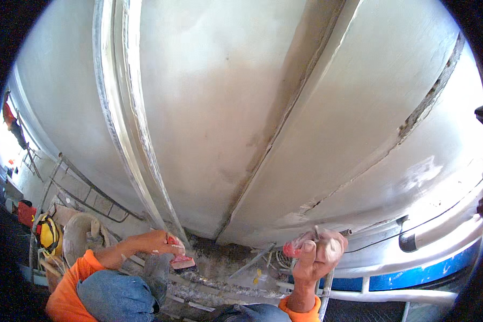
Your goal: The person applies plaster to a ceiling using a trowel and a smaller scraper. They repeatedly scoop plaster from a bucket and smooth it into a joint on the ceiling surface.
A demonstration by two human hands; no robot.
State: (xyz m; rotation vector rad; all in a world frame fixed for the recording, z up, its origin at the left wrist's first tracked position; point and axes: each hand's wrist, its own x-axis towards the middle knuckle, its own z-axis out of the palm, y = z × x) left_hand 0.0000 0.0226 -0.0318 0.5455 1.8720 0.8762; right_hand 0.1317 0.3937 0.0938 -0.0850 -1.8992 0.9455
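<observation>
**Wall [198, 123] looking partly smoothed, with roughness showing**

The work is appearing, by my judgement, only part done. Ahead of and above both hands, broad pale stretches are looking even, with cloudy changes of tone that may be marking damp or uneven drying. Beyond the left hand [163, 242], two long strips [133, 80] are carrying rough white smears. Above the space between the hands, a dark joint [271, 142] is running down with an uneven edge. Up and to the right of the right hand [321, 251], a ragged crack [426, 110] is gaping, broken near its top and thinning toward the hand. These rough places are probably what is left.

The left hand is curling closed around a red tool [181, 262], whose flat, pale-smeared end is pointing down below the fingers; I cannot tell whether it is a brush or a scraper. The right hand is bending its fingers in tightly, pale residue coating them. A small red item [291, 250] is sticking out at its left side, apparently gripped, the fingers hiding the rest. Neither hand is visibly pressing the wall.

Left of the left hand, a round grey container [75, 236] is standing near a yellow-and-black item [49, 236]; below and right of the right hand, a white rail [392, 296] is running sideways.
</observation>
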